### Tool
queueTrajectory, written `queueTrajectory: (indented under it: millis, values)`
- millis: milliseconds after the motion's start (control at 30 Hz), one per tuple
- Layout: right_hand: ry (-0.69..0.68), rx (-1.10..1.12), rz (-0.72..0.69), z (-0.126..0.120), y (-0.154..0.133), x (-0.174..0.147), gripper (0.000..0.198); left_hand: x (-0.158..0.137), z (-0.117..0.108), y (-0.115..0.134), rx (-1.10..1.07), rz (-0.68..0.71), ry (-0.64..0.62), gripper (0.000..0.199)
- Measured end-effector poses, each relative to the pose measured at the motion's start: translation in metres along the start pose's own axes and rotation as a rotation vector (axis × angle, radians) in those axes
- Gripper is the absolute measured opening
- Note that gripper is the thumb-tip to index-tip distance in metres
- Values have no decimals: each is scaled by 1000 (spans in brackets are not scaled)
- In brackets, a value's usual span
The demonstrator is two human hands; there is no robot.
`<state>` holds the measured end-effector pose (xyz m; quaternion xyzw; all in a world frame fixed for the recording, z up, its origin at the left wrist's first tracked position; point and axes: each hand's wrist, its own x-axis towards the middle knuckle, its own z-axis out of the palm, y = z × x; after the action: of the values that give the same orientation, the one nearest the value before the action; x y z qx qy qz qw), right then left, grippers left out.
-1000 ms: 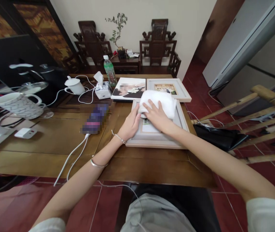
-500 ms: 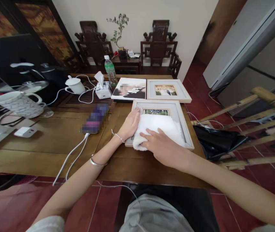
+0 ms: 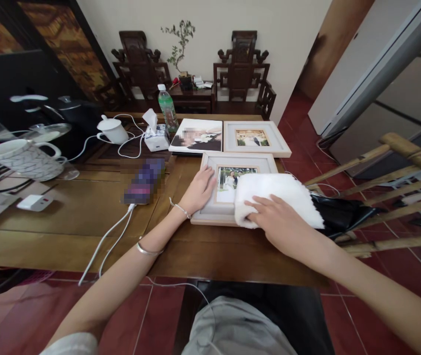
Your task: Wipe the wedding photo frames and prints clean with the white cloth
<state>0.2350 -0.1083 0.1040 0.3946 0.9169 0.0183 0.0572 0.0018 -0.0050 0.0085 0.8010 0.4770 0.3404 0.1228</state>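
Note:
A light-wood picture frame (image 3: 214, 221) with a grey-white inner border lies flat near the table's front edge. Its photo (image 3: 226, 186) of a couple outdoors is partly covered by a fluffy white cloth (image 3: 284, 190). My left hand (image 3: 196, 190) rests flat over the frame's left side, fingers stretched out. On the cloth is my right hand (image 3: 275, 219), its fingers gripping the folded left end. The cloth covers the frame's right part and hangs past its right edge, hiding that side.
Behind lie a second frame (image 3: 279, 138) and a photo panel (image 3: 199, 130). A tissue box (image 3: 157, 139), green bottle (image 3: 168, 108), lidded cup (image 3: 112, 130) and patterned mug (image 3: 25, 160) stand leftward. A phone (image 3: 146, 180) trails cables. A bamboo chair (image 3: 399, 148) stands right.
My right hand has slid the white cloth to the right across the frame, uncovering more of the photo. My left hand has stayed on the frame's left side.

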Motion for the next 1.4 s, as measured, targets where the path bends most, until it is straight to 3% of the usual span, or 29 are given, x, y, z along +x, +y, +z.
queueTrajectory:
  millis: [133,400,667,767,1033,1133,1233,1400]
  values:
    - [21,-17,-4,0,-3,3,34,1,6,-7,28,22,18,38]
    - [187,-34,-121,14,-47,53,28,0,1,-7,33,23,-2,39]
    - [64,-138,89,8,-5,-8,29,-1,3,-7,32,26,2,37]
    - [63,-192,96,8,3,-19,27,0,4,-7,49,25,14,37]
    - [221,-100,-90,19,-37,36,26,-1,1,-5,62,31,-7,39]
    - [245,-92,-89,24,-46,45,27,-1,-1,-5,44,32,-14,39]
    - [228,-112,-11,26,-37,28,25,-1,-1,-5,38,24,-15,39]
    - [216,-247,156,27,-3,-32,24,-1,0,-4,38,18,-20,39]
